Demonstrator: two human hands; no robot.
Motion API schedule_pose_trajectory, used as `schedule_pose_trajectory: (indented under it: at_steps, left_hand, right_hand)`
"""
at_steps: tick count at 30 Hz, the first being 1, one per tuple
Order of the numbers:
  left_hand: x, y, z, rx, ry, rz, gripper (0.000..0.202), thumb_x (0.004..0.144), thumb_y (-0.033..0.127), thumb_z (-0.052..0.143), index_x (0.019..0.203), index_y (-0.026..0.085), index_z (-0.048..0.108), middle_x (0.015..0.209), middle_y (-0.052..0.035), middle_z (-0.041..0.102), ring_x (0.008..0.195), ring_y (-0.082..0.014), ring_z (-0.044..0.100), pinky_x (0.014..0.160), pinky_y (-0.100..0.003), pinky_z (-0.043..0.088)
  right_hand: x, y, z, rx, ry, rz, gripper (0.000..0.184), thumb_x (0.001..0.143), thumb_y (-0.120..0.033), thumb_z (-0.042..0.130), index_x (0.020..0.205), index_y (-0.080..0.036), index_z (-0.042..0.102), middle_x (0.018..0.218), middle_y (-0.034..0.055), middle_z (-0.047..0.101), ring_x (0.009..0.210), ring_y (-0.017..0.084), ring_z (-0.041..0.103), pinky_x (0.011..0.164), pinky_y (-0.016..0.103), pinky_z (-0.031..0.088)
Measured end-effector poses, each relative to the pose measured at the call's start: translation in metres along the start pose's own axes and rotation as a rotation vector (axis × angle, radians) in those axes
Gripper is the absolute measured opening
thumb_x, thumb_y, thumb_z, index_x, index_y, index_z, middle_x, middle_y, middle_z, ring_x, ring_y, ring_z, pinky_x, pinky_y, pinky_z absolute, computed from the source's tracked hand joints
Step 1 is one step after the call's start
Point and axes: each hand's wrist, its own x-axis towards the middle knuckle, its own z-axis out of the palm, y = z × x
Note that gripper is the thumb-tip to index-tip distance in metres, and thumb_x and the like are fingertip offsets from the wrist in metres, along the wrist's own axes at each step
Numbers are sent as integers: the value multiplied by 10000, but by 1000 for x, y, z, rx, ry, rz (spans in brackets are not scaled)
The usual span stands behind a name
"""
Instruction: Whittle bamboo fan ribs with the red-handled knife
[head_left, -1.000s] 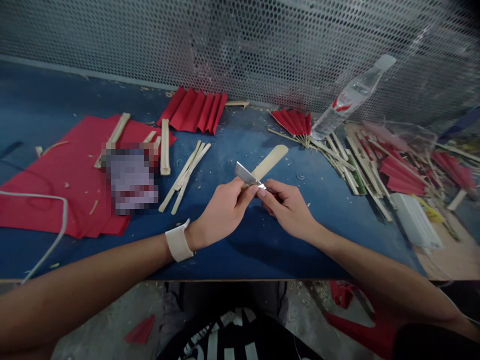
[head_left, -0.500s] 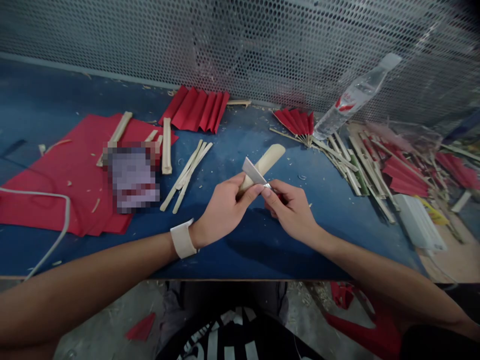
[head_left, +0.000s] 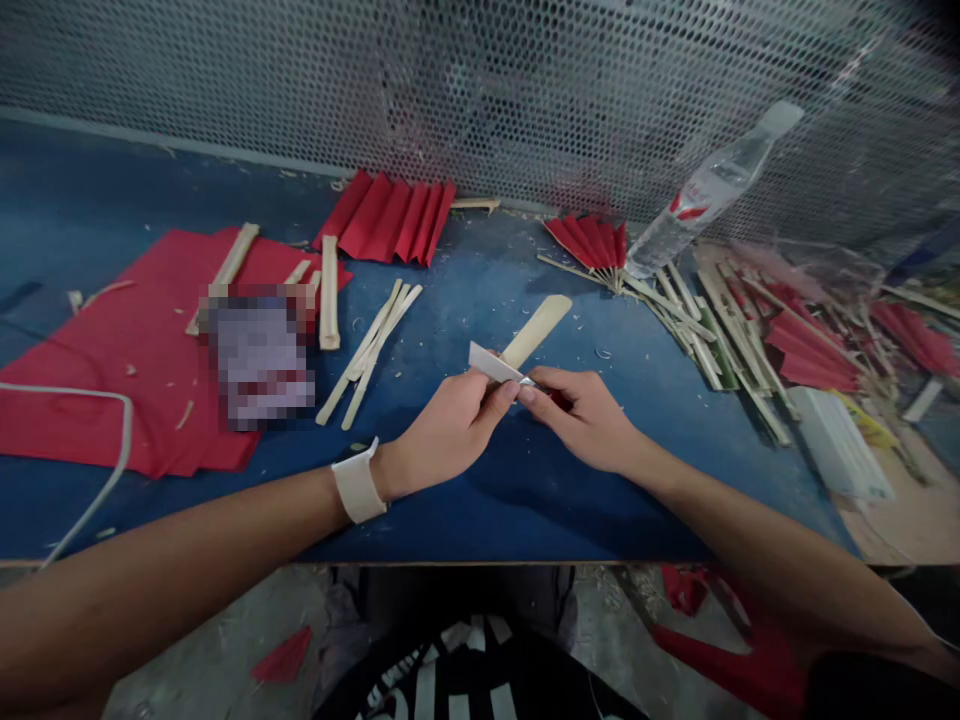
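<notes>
Nearest us, a black printed shirt (head_left: 360,700) is showing below the edge of a blue table (head_left: 450,510). Over it we are seeing two bare forearms reaching in, the left wrist wearing a pale band (head_left: 358,484). Compared with half a second ago, the knife (head_left: 491,362) is now lying flatter and closer to the left knuckles, and the pale strip (head_left: 538,328) is showing a narrower face. We are reading this as a paring stroke being drawn toward the near end.

The left hand (head_left: 450,425) is grasping the strip's near end, which its fingers are hiding; the far end is jutting beyond the fingertips, up and to the right. The right hand (head_left: 581,415) is clenching the knife handle, its thumb resting beside the left thumb, while the blade is crossing the strip.

Beyond, to the left, crossed sticks (head_left: 367,355) are lying near red sheets (head_left: 112,350). Farther off, pleated red paper (head_left: 390,220) and a leaning bottle (head_left: 697,200) are standing before a mesh panel (head_left: 480,90).
</notes>
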Motion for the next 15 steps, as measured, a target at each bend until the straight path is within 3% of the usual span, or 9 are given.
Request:
schedule_pose_trajectory:
  at_steps: [7, 15]
  left_hand:
    - [1, -1, -1, 37, -8, -9, 311, 1087, 350, 462, 840, 191, 563, 709, -2, 620, 650, -149, 602, 616, -289, 449]
    - [1, 2, -1, 36, 20, -11, 424, 1099, 369, 444, 731, 181, 537, 664, 17, 555, 617, -124, 544, 652, -291, 444]
  right_hand:
    - [0, -1, -1, 144, -40, 44, 468, 1048, -577, 540, 759, -208, 549, 612, -57, 462, 544, 87, 399, 529, 274, 294]
    - [-3, -4, 7, 160, 71, 26, 449, 1042, -558, 565, 759, -210, 559, 631, -54, 467, 555, 86, 401, 534, 272, 300]
